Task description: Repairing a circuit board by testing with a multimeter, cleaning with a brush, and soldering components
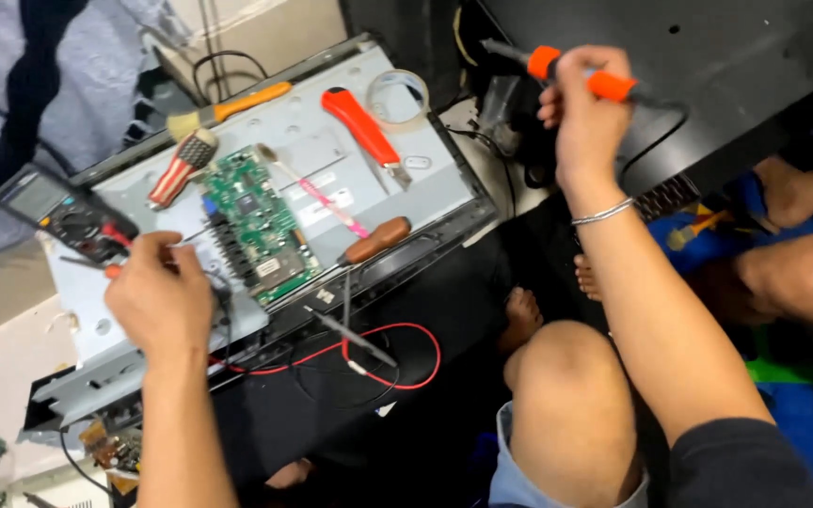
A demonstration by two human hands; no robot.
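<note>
- A bare knee (571, 395) is closest to the camera, at the bottom of the view.
- Just past it, a red wire (397, 331) loops over the black floor mat, and a thin probe (355, 337) lies inside the loop.
- The left hand (157, 296) rests on the near edge of a grey metal panel (331, 150). Its fingers are curled in, and a small orange tip (113, 271) sticks out by the thumb. The fingers are turned away, so I cannot tell how tightly they pinch it.
- A black multimeter (58, 212) lies just beside that hand, on the left.
- A green circuit board (258, 221) sits in the middle of the panel, near the left hand.
- A brown-handled screwdriver (376, 240) lies to the right of the board.
- Farther back on the panel lie a red-and-white striped screwdriver (181, 167), an orange-handled brush (228, 108), a red utility knife (364, 127) and a roll of clear tape (397, 94).
- The right hand (587, 118) is raised over a big black cover (726, 66), far from the board. Its fingers are wrapped around an orange-handled tool (576, 75), perhaps a soldering iron.
- A silver bracelet (602, 214) sits on that wrist.
</note>
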